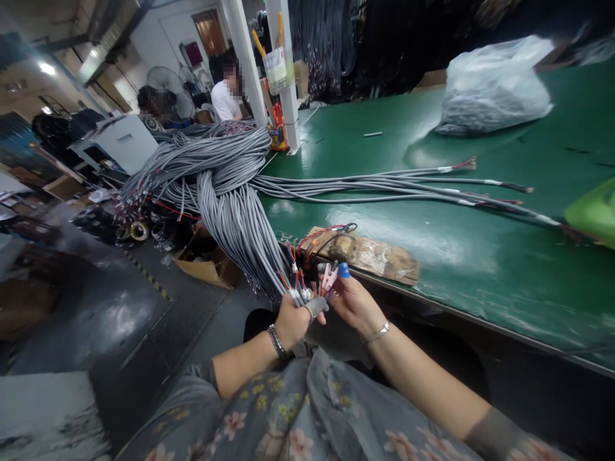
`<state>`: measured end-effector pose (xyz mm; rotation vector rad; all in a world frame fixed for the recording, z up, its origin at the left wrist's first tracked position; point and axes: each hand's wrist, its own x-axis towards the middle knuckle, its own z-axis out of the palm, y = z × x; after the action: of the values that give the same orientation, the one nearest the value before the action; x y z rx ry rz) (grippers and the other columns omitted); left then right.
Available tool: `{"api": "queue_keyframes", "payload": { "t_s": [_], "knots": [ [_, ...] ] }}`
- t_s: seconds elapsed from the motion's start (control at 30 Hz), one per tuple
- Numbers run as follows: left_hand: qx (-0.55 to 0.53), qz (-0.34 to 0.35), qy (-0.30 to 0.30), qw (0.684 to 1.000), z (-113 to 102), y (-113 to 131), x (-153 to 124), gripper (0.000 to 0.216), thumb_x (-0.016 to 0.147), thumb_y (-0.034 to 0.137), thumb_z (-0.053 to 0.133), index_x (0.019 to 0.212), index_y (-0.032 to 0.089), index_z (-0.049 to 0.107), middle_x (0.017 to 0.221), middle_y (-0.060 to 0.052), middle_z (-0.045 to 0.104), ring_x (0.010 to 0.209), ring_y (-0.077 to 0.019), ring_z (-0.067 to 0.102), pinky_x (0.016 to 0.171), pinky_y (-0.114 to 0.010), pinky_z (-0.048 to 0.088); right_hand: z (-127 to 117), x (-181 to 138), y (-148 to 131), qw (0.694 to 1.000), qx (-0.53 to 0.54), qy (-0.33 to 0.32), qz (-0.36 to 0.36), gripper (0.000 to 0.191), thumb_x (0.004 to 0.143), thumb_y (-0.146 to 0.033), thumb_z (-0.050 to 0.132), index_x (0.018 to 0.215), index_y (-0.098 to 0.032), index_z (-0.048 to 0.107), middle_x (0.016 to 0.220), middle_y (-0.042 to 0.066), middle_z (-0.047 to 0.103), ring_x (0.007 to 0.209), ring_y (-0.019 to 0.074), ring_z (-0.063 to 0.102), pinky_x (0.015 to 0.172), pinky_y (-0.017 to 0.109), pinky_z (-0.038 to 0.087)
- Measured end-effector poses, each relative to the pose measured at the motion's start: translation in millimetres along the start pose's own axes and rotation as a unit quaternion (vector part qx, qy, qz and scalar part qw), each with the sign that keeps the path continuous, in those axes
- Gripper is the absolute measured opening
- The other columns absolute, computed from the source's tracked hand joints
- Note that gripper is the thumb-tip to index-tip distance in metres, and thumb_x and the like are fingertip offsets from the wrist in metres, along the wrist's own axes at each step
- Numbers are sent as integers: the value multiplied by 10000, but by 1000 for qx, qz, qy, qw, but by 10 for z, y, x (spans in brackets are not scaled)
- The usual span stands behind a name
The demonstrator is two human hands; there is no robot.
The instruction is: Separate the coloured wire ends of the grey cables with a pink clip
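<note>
Just in front of the body, the cables (269, 253) are held by their ends in the left hand (292, 320); bare cores (321, 289) are fanned close together beside the clip (329, 278), so a neighbouring core could be caught or two bridged; an end could be lost from the left hand, as several are bunched in one grasp and weighed on by the long drape behind; past the hands, the red lead (312, 239) could be snagged on the board (379, 255) at the edge of the bench (461, 246); farther back, the heap could be dragged if the ends were tugged.

Pose, nearest first: left forearm angled inward, fingers wrapped round the ends, tips left protruding; right hand (354, 304) brought in from the other side, just beyond and level with the tips, thumb extended under a blue cover (343, 270); the clip is seemingly pinched by thumb and fingers; whether a core is bitten by it cannot be told.
</note>
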<state>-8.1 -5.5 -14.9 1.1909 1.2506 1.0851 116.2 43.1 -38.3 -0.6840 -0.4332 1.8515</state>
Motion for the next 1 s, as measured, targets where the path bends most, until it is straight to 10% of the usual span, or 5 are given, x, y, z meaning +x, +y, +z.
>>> {"api": "queue_keyframes", "payload": {
  "t_s": [1.0],
  "knots": [
    [21, 37, 44, 998, 11, 40, -56, 365, 778, 359, 642, 462, 178, 608, 448, 2, 557, 465, -103, 477, 537, -248, 387, -26, -17, 30, 997, 64, -36, 35, 278, 692, -469, 754, 791, -215, 704, 720, 8, 705, 619, 147, 608, 585, 271, 518]
  ]
}}
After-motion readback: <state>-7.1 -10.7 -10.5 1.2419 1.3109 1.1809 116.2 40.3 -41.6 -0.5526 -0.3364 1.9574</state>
